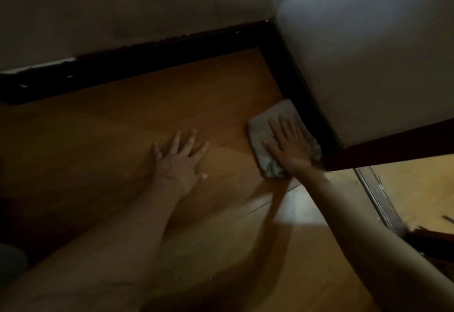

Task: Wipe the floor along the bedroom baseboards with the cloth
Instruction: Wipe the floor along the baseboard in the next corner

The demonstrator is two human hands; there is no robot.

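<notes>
The right hand [290, 143] lies flat on the grey cloth [270, 137], fingers spread and palm down rather than closed around it — a hold that suits wiping, since an open palm spreads pressure over the whole fold and lets the fabric slide as one pad. The cloth itself sits on the wooden floor [122, 127], its far edge touching or just beside the dark baseboard [290, 76] that runs along the right-hand wall [368, 53], near the room's corner where that strip meets a second dark strip under the far wall. Keeping the cloth pushed against the skirting likely serves the task directly: dust gathers in that seam, so the edge has to ride right along it. The left hand [181, 159] is well apart from the cloth, also open, fingers fanned and pressed to bare boards; judging by the low, forward-leaning view and both forearms stretched out, it acts as a prop that carries the person's weight while the other arm works. Neither hand grips anything. To the right a reddish wooden door frame [393, 144] and a metal threshold strip [375, 196] mark a doorway, with brighter light beyond — the corner itself is dim, so any grime on the floor there cannot be made out.
</notes>
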